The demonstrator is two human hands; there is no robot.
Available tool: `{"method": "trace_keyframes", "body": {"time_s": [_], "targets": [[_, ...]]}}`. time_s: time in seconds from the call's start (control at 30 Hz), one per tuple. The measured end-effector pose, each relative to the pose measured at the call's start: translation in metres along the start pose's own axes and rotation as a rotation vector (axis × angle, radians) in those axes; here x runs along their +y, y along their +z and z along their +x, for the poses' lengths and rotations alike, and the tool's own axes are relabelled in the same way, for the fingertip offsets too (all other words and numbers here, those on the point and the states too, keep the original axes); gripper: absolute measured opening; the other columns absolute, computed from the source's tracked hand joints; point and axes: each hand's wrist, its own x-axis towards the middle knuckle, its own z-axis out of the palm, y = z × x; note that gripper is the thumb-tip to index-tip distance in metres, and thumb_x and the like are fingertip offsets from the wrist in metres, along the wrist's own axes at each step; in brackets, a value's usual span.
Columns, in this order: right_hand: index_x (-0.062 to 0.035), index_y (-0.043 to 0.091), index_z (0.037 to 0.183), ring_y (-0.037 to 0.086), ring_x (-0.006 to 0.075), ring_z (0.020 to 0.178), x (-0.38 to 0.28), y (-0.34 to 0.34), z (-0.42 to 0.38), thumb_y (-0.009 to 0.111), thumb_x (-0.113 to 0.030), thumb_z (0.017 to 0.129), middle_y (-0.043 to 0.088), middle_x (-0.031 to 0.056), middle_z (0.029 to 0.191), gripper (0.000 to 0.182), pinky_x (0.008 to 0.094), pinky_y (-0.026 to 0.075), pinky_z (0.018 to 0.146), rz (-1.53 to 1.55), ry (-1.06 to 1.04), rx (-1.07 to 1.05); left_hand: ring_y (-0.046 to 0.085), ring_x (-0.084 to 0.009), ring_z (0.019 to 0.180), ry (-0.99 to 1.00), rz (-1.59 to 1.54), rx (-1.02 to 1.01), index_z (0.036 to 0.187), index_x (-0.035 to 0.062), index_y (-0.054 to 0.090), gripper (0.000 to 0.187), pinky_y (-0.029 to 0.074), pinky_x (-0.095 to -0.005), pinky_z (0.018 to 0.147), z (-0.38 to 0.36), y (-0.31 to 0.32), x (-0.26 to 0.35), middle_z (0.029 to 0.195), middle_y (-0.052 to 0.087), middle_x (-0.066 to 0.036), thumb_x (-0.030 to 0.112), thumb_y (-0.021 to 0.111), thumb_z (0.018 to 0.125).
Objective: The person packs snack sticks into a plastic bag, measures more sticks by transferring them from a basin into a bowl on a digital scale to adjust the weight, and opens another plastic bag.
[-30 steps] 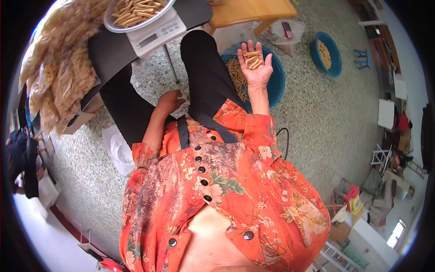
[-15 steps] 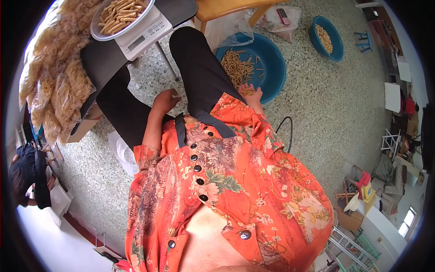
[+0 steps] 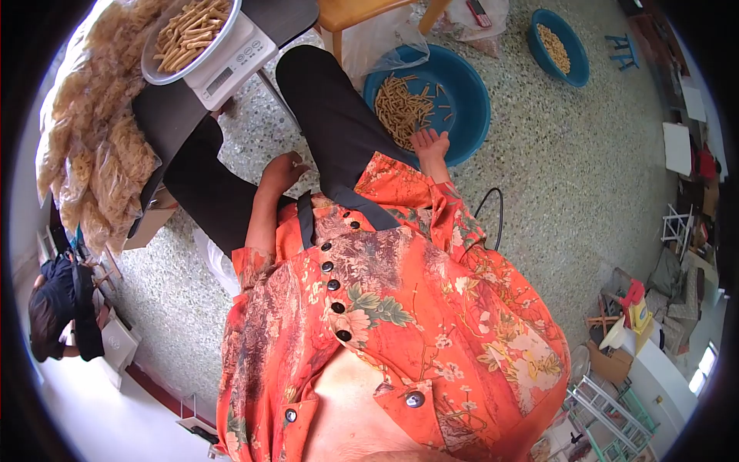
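Observation:
My right hand (image 3: 428,143) hovers palm up at the near rim of a big blue basin (image 3: 471,104), fingers spread and nothing in it. A heap of tan snack sticks (image 3: 400,109) lies in the basin just beyond my fingertips. My left hand (image 3: 285,171) rests between my black-trousered thighs, fingers curled under, with nothing visible in it. A white kitchen scale (image 3: 231,65) on a dark table (image 3: 165,115) at the upper left carries a metal bowl (image 3: 148,63) filled with more sticks.
Clear bags of packed snacks (image 3: 92,154) pile up beside the table. A smaller blue basin (image 3: 558,46) with snacks stands further right, near a wooden stool (image 3: 358,11). A black cable (image 3: 493,215) runs across the speckled floor. Another person (image 3: 61,308) crouches at the far left.
My right hand, raised with a handful of sticks a second ago, has dropped to the basin and now shows an empty palm. The left hand has stayed on my lap.

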Motion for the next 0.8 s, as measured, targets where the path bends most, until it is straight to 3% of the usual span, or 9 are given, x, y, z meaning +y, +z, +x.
{"method": "trace_keyframes", "body": {"time_s": [0.07,0.13,0.17,0.2,0.27,0.43,0.5,0.63,0.8], "targets": [[-0.0044,0.029,0.144,0.044,0.0363,0.128,0.003,-0.008,-0.001,0.036,-0.047,0.099,0.038,0.0189,0.144,0.062,0.0512,0.042,0.101,0.073,0.054,-0.032,0.067,-0.0322,0.082,-0.015,0.001,0.009,0.100,0.0036,0.066,0.034,0.051,-0.0407,0.074,0.001,0.001,-0.005,0.086,0.068,-0.017,0.031,0.072,0.080],[-0.0016,0.044,0.129,0.058,0.0311,0.107,0.006,-0.013,0.007,0.039,-0.044,0.099,0.055,0.0164,0.125,0.052,0.0448,0.051,0.089,0.082,0.110,0.082,0.067,-0.0331,0.087,-0.033,0.053,0.034,0.100,0.0048,0.067,0.033,0.051,-0.0415,0.077,-0.001,0.003,-0.005,0.091,0.068,-0.018,0.029,0.071,0.079],[-0.0016,0.044,0.129,0.058,0.0311,0.107,0.009,-0.051,0.050,0.039,-0.044,0.099,0.055,0.0164,0.125,0.052,0.0448,0.051,0.089,0.052,0.133,0.042,0.066,-0.0342,0.088,-0.061,0.024,0.022,0.099,0.0056,0.067,0.032,0.051,-0.0419,0.078,-0.003,0.001,0.000,0.093,0.068,-0.018,0.029,0.071,0.078],[-0.0040,0.056,0.104,0.060,0.0252,0.083,0.013,-0.080,0.085,0.040,-0.037,0.101,0.062,0.0109,0.096,0.037,0.0410,0.053,0.075,0.172,0.314,-0.561,0.066,-0.0349,0.088,-0.013,0.051,0.067,0.096,0.0054,0.067,0.029,0.051,-0.0426,0.077,-0.004,0.002,-0.001,0.091,0.068,-0.018,0.027,0.071,0.078],[-0.0066,0.055,0.086,0.055,0.0184,0.070,0.015,-0.061,0.064,0.047,-0.026,0.100,0.056,0.0048,0.076,0.026,0.0349,0.052,0.065,-0.040,0.139,-0.444,0.065,-0.0356,0.087,0.013,0.061,0.134,0.093,0.0053,0.067,0.026,0.051,-0.0433,0.076,0.002,0.004,-0.007,0.089,0.067,-0.018,0.024,0.071,0.077],[-0.0066,0.058,0.090,0.047,0.0117,0.060,-0.009,0.055,-0.015,0.061,-0.016,0.093,0.051,-0.0013,0.071,0.010,0.0237,0.044,0.057,0.179,0.152,-0.217,0.064,-0.0375,0.085,0.036,0.040,0.240,0.082,0.0051,0.066,0.012,0.049,-0.0465,0.072,0.007,0.000,-0.004,0.083,0.066,-0.018,0.012,0.066,0.072],[-0.0061,0.060,0.095,0.047,0.0121,0.063,-0.028,0.097,-0.050,0.062,-0.016,0.093,0.051,0.0000,0.072,0.011,0.0247,0.044,0.056,0.283,0.262,-0.691,0.064,-0.0375,0.083,0.042,0.022,0.267,0.081,0.0056,0.066,0.011,0.050,-0.0469,0.071,0.007,0.000,-0.003,0.084,0.066,-0.018,0.012,0.065,0.072],[-0.0045,0.060,0.092,0.044,0.0118,0.065,-0.034,0.183,-0.151,0.063,-0.015,0.092,0.048,0.0017,0.073,0.011,0.0240,0.042,0.056,0.234,0.468,-1.042,0.064,-0.0380,0.081,0.071,0.078,0.219,0.082,0.0055,0.066,0.014,0.050,-0.0477,0.069,0.008,0.000,0.004,0.083,0.066,-0.018,0.017,0.065,0.074],[-0.0061,0.050,0.075,0.040,0.0084,0.053,0.021,0.236,-0.238,0.065,-0.020,0.092,0.045,0.0015,0.065,0.026,0.0240,0.034,0.043,-0.626,0.262,-1.530,0.065,-0.0377,0.080,0.078,0.091,0.285,0.087,0.0054,0.064,0.023,0.050,-0.0482,0.068,-0.003,-0.014,0.026,0.081,0.066,-0.018,0.027,0.065,0.080]]}}
